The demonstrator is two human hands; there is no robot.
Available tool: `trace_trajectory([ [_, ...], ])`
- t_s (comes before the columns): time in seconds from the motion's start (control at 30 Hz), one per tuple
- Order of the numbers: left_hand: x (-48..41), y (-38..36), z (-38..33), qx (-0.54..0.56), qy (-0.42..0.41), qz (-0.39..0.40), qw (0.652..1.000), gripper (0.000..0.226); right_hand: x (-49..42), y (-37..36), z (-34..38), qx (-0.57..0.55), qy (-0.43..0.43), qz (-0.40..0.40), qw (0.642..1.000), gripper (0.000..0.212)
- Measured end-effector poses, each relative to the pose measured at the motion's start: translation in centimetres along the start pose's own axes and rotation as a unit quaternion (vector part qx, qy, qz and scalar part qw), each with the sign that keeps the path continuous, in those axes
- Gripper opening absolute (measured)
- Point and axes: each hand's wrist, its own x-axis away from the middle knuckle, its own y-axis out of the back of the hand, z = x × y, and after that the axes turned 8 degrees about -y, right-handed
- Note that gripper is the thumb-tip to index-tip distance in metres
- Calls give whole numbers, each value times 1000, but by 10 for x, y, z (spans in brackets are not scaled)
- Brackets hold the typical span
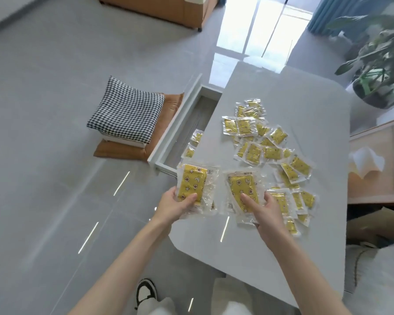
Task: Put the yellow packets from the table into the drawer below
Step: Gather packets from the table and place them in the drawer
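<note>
Several yellow star-patterned packets (pixel 268 142) in clear wrappers lie scattered over the white table (pixel 305 98). My left hand (pixel 178 204) grips a small stack of packets (pixel 192 185) at the table's left edge, just past the near end of the drawer. My right hand (pixel 263 209) holds another packet (pixel 242 187) on the tabletop, thumb on top and fingers around its right side. The drawer (pixel 187 123) stands pulled out to the left of the table, with two packets (pixel 195 142) lying in it.
A houndstooth cushion (pixel 127 114) on a brown floor seat lies left of the drawer. A potted plant (pixel 378 64) stands at the far right, a wooden tissue box (pixel 378 160) beside the table's right edge. My shoe (pixel 146 292) is on the grey tile floor.
</note>
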Motion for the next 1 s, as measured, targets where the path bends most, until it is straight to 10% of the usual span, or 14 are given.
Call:
trace_trajectory([
  [0.17,21,106,-30,-24,-31,15,999,14,47,-99,1,-5,27,-2,1000,112],
  [0.5,25,234,-96,-20,-50,5,999,17,87,-239,40,-16,29,-12,999,38],
  [1.0,-119,332,-217,-60,-96,49,992,17,-1,-380,133,-40,16,-43,998,29],
])
